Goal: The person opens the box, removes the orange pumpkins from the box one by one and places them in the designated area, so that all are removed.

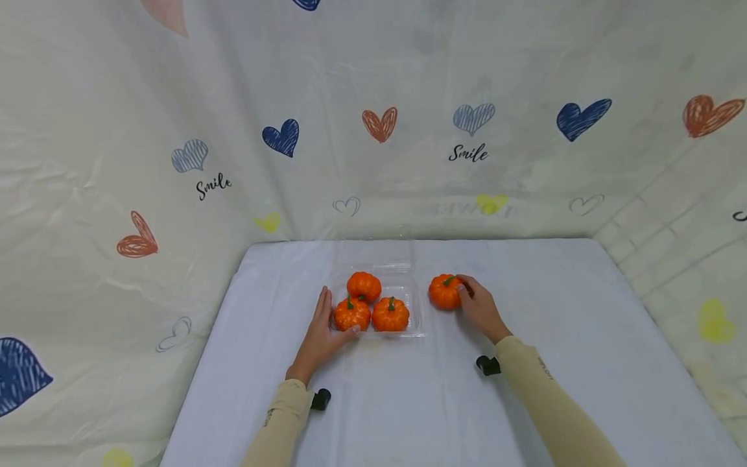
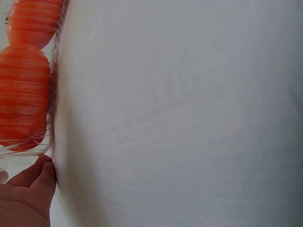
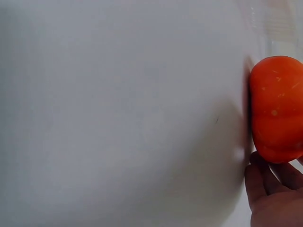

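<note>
A clear plastic clamshell box lies on the table with its lid raised at the back. Inside it are three small orange pumpkins: one at the back, one at front left and one at front right. My left hand rests against the box's left side, fingers straight, thumb at its front edge. To the right of the box, my right hand holds a fourth-like orange pumpkin by its right side. In the right wrist view, fingers touch this pumpkin's lower end.
A white cloth covers the table. Behind it and along both sides hangs a pale curtain printed with hearts. Black wrist devices show at both sleeves.
</note>
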The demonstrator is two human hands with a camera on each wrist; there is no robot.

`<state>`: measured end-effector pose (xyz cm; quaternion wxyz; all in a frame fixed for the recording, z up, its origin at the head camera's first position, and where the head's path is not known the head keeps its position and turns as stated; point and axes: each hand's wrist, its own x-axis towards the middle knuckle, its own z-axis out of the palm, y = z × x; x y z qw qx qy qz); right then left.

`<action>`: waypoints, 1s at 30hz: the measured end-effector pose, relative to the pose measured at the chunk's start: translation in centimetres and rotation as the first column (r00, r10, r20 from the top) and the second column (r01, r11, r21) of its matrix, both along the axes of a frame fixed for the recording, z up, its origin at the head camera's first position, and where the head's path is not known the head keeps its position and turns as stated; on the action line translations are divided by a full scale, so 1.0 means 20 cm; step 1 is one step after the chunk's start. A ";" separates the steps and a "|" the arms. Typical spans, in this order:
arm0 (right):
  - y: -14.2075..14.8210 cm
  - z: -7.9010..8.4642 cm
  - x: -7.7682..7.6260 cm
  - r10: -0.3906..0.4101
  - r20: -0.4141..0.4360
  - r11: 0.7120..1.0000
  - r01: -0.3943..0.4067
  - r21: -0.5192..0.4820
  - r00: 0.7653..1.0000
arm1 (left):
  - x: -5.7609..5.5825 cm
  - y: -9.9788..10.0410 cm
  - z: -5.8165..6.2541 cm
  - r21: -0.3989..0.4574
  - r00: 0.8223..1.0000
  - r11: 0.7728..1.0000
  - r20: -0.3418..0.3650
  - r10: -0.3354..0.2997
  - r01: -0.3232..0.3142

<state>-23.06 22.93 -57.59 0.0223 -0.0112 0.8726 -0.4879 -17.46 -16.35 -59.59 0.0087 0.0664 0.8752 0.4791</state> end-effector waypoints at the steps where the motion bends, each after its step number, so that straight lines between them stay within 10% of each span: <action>1: 0.00 0.00 0.00 -0.005 -0.002 1.000 0.005 0.001 1.000 | 0.00 0.00 0.00 0.001 1.000 1.000 0.000 0.000 0.000; 15: 0.01 0.04 0.01 -0.092 0.014 0.992 0.093 -0.088 0.996 | 0.01 0.00 0.02 0.013 1.000 1.000 -0.002 -0.002 0.002; 30: -0.05 0.18 0.02 -0.007 -0.036 0.991 0.002 -0.132 0.999 | 0.01 0.01 0.03 0.023 0.999 1.000 0.033 -0.002 0.001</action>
